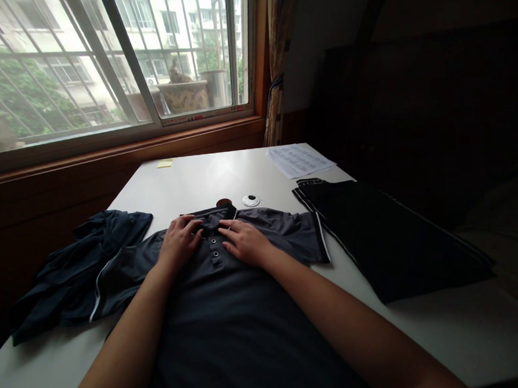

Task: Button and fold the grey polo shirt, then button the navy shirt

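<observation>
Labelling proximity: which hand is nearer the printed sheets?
Right. Right hand is on the polo shirt, left of the printed sheets; left hand is farther left, across the placket.

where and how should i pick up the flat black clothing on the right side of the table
I'd bring the right hand in from the left and pinch the long left edge of the black clothing, nearer you than the grey shirt's sleeve. It lies flat with that edge facing the hand, so thumb on top and fingertips slipped under should work.
</observation>
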The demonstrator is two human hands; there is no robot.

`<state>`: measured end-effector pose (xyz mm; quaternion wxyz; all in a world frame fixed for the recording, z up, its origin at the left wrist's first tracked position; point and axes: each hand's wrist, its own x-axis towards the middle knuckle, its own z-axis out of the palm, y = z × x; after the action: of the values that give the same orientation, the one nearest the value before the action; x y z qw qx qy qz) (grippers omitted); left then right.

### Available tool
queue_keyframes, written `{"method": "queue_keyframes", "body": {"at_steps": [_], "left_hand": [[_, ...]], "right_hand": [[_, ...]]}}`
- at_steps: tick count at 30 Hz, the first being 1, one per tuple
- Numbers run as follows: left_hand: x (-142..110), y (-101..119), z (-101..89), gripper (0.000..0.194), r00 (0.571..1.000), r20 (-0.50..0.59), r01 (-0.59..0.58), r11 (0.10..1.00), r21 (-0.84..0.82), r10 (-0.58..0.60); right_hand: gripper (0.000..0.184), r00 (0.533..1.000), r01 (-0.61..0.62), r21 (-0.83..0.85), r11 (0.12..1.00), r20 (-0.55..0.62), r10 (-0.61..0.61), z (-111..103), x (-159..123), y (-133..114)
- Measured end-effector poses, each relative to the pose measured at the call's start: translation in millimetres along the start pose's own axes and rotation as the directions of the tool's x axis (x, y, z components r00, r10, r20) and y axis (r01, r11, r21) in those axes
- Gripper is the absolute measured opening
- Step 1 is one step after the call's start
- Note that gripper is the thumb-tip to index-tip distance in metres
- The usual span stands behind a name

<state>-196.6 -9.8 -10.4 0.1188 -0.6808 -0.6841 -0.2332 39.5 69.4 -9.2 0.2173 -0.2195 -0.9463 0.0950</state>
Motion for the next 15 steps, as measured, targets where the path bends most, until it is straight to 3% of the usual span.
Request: {"method": "queue_keyframes", "body": {"at_steps": [6, 15], "left_hand": [[-1.2, 0.2, 8.4, 0.048, 0.979, 0.183, 0.062, 0.985, 0.162, -0.091], [-3.1, 6.9, 1.6, 0.058, 0.926, 0.274, 0.182, 0.944, 0.274, -0.259]], "right_hand": [[0.063, 0.987, 0.005, -0.067, 0.998, 0.159, 0.006, 2.5, 2.1, 0.2], [0.066, 0.978, -0.06, -0.119, 0.991, 0.19, 0.082, -1.7, -0.2, -4.9]]}}
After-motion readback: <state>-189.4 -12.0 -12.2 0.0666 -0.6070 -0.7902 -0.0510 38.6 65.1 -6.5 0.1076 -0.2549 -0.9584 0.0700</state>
